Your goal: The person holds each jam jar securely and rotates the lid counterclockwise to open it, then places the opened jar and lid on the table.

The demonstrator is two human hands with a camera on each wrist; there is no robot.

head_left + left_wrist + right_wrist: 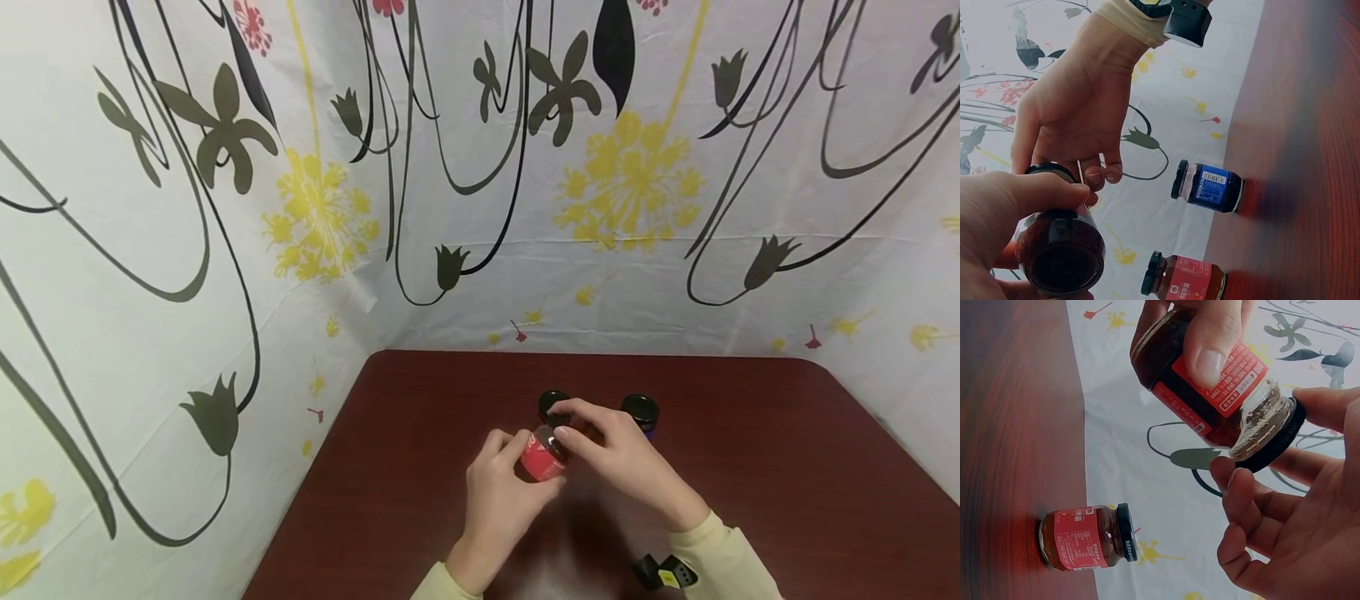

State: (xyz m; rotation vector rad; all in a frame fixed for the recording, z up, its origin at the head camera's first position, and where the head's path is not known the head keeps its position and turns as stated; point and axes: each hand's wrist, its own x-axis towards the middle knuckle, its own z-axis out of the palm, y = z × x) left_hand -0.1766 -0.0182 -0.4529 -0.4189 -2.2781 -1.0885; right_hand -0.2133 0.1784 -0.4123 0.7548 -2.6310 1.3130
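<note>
Gripping a tilted, red-labelled round glass jar: left hand; jar's long axis running toward right hand, which pinches the black lid.

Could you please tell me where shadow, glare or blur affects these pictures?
Head view: a dark shadow and pale glare on the reddish-brown table; left wrist: table surface smeared, the held jar dim underneath; right wrist: the standing red-labelled jar fairly sharp.

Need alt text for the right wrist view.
A person's left hand grips a tilted, red-labelled glass jar while the right hand holds its black lid. The sideways view also shows a second red-labelled jar standing on a reddish-brown table, before a floral-printed white backdrop.
</note>
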